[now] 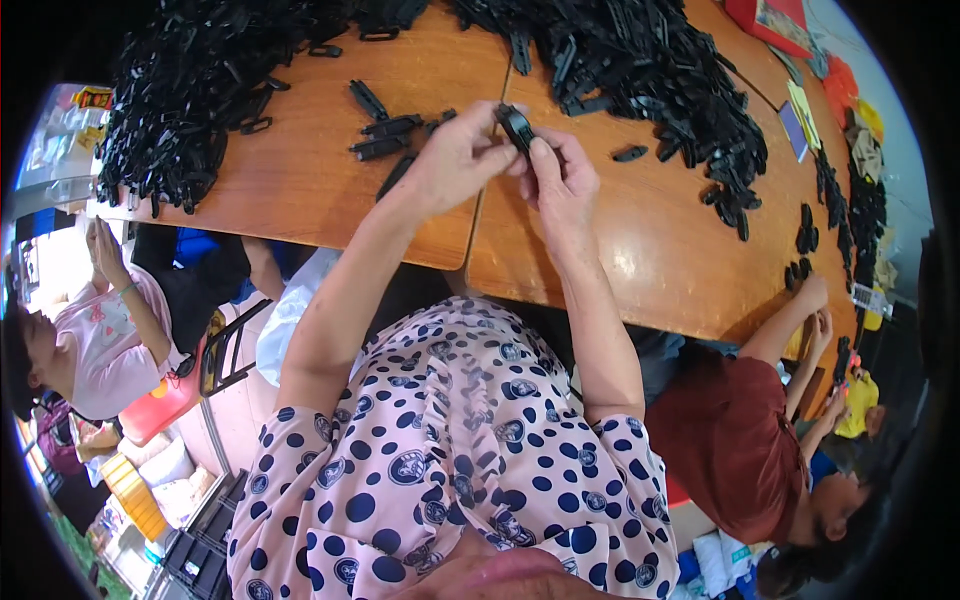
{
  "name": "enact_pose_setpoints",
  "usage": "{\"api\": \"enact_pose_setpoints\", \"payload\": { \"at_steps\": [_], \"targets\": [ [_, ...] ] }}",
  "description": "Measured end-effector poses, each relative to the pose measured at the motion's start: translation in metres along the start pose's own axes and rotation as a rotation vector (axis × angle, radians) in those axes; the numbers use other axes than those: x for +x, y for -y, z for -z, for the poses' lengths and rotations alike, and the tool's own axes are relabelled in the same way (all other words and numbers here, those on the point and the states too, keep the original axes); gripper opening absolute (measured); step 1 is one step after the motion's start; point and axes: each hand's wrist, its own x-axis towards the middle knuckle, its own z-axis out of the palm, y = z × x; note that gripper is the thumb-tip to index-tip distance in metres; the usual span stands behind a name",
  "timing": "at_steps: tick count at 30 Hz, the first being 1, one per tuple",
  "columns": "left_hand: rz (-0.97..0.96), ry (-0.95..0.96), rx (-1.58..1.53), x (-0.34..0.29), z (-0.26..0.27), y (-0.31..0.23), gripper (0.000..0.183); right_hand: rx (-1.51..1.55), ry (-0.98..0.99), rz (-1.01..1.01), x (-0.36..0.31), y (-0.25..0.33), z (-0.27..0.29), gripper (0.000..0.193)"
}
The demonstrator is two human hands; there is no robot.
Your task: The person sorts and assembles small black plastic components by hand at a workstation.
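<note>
Between my two hands, over the wooden table, is a small black oblong plastic part [516, 128], tilted, with a slotted or clip-like shape. My left hand [462, 155] pinches it from the left side, and my right hand [562, 170] grips its lower right end with thumb and fingers. Just left of my left hand lie several similar black parts [388, 135], one partly hidden behind my wrist. A single small black piece [630, 153] rests on the tabletop to the right of my right hand.
Large heaps of black plastic parts cover the table's far left [170, 120] and far right [640, 70]. A seam runs through the wooden table [560, 270]. A person in a dark red top [730, 440] works at the right; another in pink [115, 340] sits at the left.
</note>
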Motion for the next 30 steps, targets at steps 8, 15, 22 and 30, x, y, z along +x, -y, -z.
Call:
{"api": "enact_pose_setpoints", "payload": {
  "at_steps": [8,15,22,30],
  "targets": [
    [0.006,-0.214,-0.049,0.004,-0.007,0.018,0.024,-0.340,-0.017,0.182,0.002,-0.009,0.000,0.019],
    [0.054,-0.215,-0.161,-0.003,0.006,0.009,0.019,-0.338,0.158,0.042,0.012,-0.014,0.007,0.026],
    [0.083,-0.385,-0.153,-0.024,0.040,0.013,0.017,-0.588,0.398,0.085,0.012,-0.009,-0.004,0.033],
    [-0.461,-0.328,1.135,-0.001,0.161,0.043,0.018,-1.109,0.674,0.711,0.059,-0.009,-0.029,0.080]
  ]
}}
